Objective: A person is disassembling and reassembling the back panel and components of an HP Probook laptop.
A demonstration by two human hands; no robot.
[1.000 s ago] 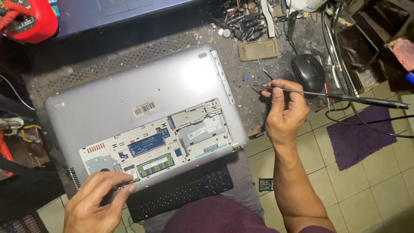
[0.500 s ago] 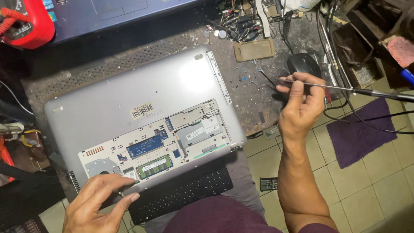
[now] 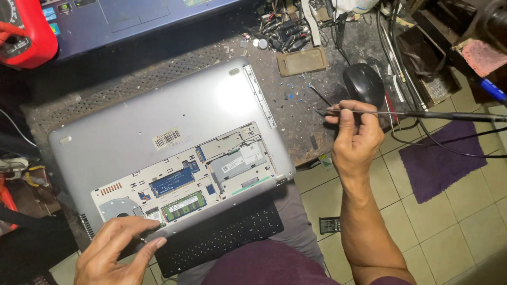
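Head view, laptop: silver laptop [image 3: 158, 132] lies underside up, far edge on the dark workbench [image 3: 296, 111], near edge over your lap. Bottom hatch is off, so the open bay [image 3: 190, 177] w/ the green memory stick [image 3: 183, 206] and blue board shows.
Head view, L hand: your left hand [image 3: 119, 253] sits at the near-left corner of the laptop, fingers half curled, thumb and forefinger pinched at the case edge. Can't tell if anything small is betw. them.
Head view, R hand: your right hand [image 3: 356, 134] is raised off to the right of the laptop, over the bench edge, closed around a thin long screwdriver [image 3: 401, 113] held level, tip pointing left.
Head view, around: black mouse [image 3: 363, 84] just behind the tool; loose screws [image 3: 293, 92] scattered on the bench; black keyboard [image 3: 222, 237] on your lap under the laptop; purple cloth [image 3: 441, 161] on the tiled floor.
Risk, slip: laptop is half off the bench, so a push from the L hand could prob. tip it off your lap.
Risk, tip: the tool's point is near bare boards; a stray jab may scratch them.
Risk, parts: screws lie loose near the bench edge; a knock could send them to the floor.
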